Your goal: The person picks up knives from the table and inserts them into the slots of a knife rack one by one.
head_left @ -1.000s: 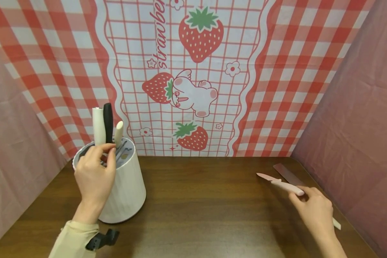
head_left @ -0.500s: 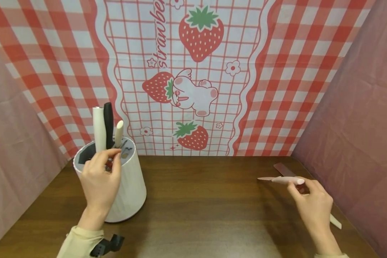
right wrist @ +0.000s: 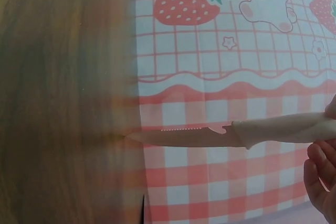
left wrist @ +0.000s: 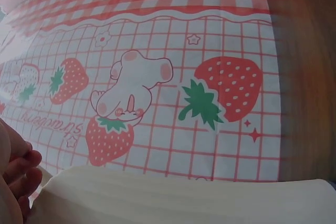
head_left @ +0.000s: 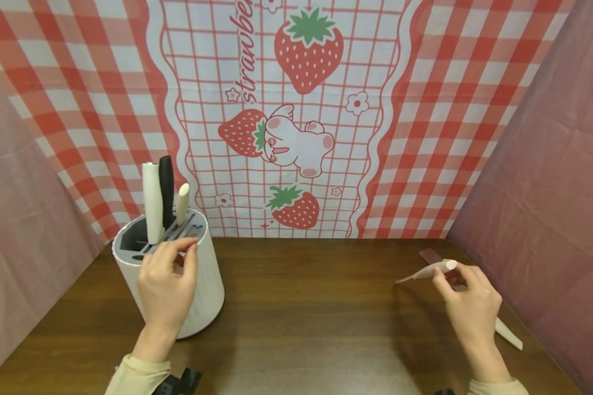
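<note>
My right hand [head_left: 471, 299] holds a small knife [head_left: 429, 270] by its pale handle, with the thin blade pointing left and slightly down. In the right wrist view this knife [right wrist: 202, 137] shows a row of small teeth and a notch along one edge. My left hand [head_left: 168, 282] is in front of the white round knife block [head_left: 210, 291], thumb and fingers bent, with nothing seen between them. From the block rise a thick white handle [head_left: 152, 203], a black handle [head_left: 166, 186] and a smaller cream handle [head_left: 183, 203].
Beneath the right hand lies another knife, partly hidden; its broad blade [head_left: 430, 255] and cream handle [head_left: 509, 334] show on the wooden table [head_left: 306, 312]. A strawberry-print cloth [head_left: 400, 164] hangs behind, and pink cloth [head_left: 548, 192] closes both sides.
My left hand has moved right and down, away from the handles in the block. My right hand has moved slightly left and up, tilting the knife so its tip points lower.
</note>
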`<state>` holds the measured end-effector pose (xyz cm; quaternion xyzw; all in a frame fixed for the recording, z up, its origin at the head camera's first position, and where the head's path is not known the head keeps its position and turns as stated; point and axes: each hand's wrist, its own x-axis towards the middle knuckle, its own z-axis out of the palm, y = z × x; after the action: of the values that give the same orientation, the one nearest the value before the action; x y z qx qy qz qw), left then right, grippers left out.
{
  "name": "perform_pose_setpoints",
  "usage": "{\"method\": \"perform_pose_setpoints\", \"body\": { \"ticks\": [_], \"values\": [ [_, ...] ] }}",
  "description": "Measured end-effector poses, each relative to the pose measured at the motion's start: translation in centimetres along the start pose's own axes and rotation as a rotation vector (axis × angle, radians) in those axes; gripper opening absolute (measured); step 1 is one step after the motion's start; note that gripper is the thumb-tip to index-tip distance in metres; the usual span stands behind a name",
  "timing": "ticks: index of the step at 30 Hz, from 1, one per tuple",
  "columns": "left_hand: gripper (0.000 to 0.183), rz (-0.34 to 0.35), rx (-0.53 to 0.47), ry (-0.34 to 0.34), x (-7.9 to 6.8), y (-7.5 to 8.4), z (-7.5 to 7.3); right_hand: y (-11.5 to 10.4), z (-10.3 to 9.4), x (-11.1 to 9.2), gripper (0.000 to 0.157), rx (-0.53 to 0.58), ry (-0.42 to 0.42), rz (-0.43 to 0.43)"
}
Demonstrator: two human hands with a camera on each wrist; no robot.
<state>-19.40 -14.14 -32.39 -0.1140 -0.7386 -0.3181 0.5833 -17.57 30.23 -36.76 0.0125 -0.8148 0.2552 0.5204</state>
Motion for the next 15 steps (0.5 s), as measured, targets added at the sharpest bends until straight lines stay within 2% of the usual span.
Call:
{"method": "perform_pose_setpoints", "body": {
  "ticks": [6,15],
  "values": [
    [0.008,0.010,-0.017,0.008,-0.3,0.2,0.1,-0.7,0.1,0.2,0.021,0.023,0.017,0.011],
    [0.008,0.040,-0.053,0.025,-1.1,0.7,0.2,-2.2,0.0,0.4,0.022,0.087,0.000,-0.026]
  ]
}}
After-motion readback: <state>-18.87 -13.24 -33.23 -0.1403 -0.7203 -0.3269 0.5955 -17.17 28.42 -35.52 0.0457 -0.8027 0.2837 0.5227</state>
